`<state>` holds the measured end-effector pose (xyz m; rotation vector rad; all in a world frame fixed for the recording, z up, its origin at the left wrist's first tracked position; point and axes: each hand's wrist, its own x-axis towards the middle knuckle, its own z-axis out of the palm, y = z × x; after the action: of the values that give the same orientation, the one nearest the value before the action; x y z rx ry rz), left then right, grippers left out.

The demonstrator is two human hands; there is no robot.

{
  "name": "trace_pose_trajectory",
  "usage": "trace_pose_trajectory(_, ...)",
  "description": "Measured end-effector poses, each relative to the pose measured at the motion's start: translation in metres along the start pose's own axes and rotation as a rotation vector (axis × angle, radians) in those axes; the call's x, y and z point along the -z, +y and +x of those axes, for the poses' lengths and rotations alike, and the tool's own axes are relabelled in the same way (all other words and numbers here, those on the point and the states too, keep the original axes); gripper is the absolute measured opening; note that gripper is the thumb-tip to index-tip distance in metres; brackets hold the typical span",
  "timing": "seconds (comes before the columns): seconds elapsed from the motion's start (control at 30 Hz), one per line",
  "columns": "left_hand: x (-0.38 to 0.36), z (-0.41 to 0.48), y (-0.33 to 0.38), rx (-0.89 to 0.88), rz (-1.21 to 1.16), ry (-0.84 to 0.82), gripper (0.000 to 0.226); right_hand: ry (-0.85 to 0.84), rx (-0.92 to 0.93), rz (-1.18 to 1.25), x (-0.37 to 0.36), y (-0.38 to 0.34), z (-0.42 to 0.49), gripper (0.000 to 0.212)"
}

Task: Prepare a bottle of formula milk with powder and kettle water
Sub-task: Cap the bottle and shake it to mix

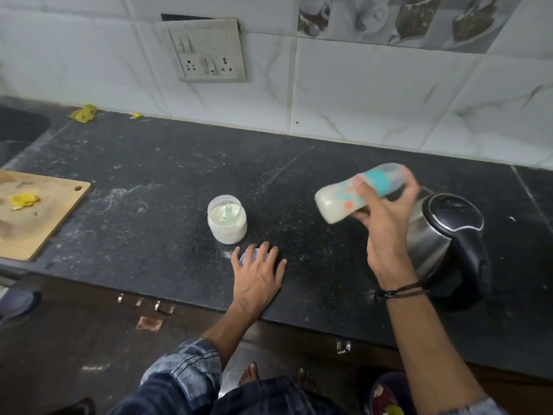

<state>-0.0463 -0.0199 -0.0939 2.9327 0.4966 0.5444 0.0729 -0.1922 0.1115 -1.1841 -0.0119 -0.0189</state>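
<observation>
I grip the bottle [338, 202] sideways in the right hand [386, 226], probably for mixing. The left hand [259, 275] lies relaxed over the lid [249, 256].

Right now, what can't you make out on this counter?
Head view only:
- bottle: motion-blurred in the right hand; markings unreadable.
- lid: mostly covered by the left hand.
- kettle: partly behind the right hand; water level unseen.
- sink: cut off by the left edge.
</observation>
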Motion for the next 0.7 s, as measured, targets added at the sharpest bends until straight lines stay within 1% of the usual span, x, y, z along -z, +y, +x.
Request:
trace_pose_trajectory(0.03, 0.0009, 0.0002, 0.0003, 0.000, 0.001, 0.000, 0.037, -0.038, -0.002, -0.031, 0.0005, 0.0001, -0.0007, 0.072)
trace_pose_trajectory(0.07, 0.0019, 0.0005, 0.0010, 0.004, 0.001, -0.004, 0.037, -0.028, 0.012, -0.026, -0.0002, -0.0010, -0.0017, 0.073)
trace_pose_trajectory(0.17, 0.0042, 0.0011, 0.0019, 0.018, 0.009, -0.019, 0.038, 0.094, 0.053, 0.098, -0.0018, -0.0036, 0.0006, 0.077)
trace_pose_trajectory(0.2, 0.0044, 0.0007, 0.0015, 0.015, 0.010, -0.024, 0.038, 0.077, 0.039, 0.089, -0.0034, -0.0052, 0.0011, 0.077)
trace_pose_trajectory(0.27, 0.0038, 0.0005, 0.0008, 0.007, 0.002, -0.025, 0.038, -0.033, 0.013, -0.013, -0.0026, -0.0046, 0.0015, 0.073)
trace_pose_trajectory(0.3, 0.0031, 0.0006, 0.0006, 0.005, 0.000, -0.021, 0.038, -0.048, 0.015, -0.027, -0.0024, -0.0046, 0.0007, 0.072)
trace_pose_trajectory(0.4, -0.0001, 0.0010, 0.0003, 0.011, 0.000, -0.010, 0.037, 0.090, 0.042, 0.129, -0.0024, -0.0046, 0.0014, 0.072)
trace_pose_trajectory(0.43, -0.0012, 0.0006, -0.0002, 0.009, -0.005, -0.003, 0.036, 0.095, 0.032, 0.128, -0.0040, -0.0051, 0.0016, 0.071)
trace_pose_trajectory(0.53, -0.0042, -0.0003, -0.0013, -0.005, -0.018, 0.013, 0.035, -0.029, -0.015, -0.035, -0.0038, -0.0015, -0.0009, 0.071)
trace_pose_trajectory(0.57, -0.0049, -0.0001, -0.0014, -0.003, -0.022, 0.016, 0.035, -0.005, -0.014, -0.014, -0.0033, -0.0007, -0.0018, 0.071)
trace_pose_trajectory(0.63, -0.0056, 0.0005, -0.0012, 0.007, -0.022, 0.018, 0.034, 0.092, -0.013, 0.120, -0.0023, -0.0002, -0.0018, 0.068)
trace_pose_trajectory(0.67, -0.0055, 0.0005, -0.0013, 0.010, -0.019, 0.013, 0.034, 0.100, -0.019, 0.130, -0.0036, -0.0005, -0.0020, 0.067)
trace_pose_trajectory(0.7, -0.0052, 0.0000, -0.0017, 0.008, -0.016, 0.005, 0.035, 0.068, -0.032, 0.084, -0.0044, -0.0005, -0.0025, 0.067)
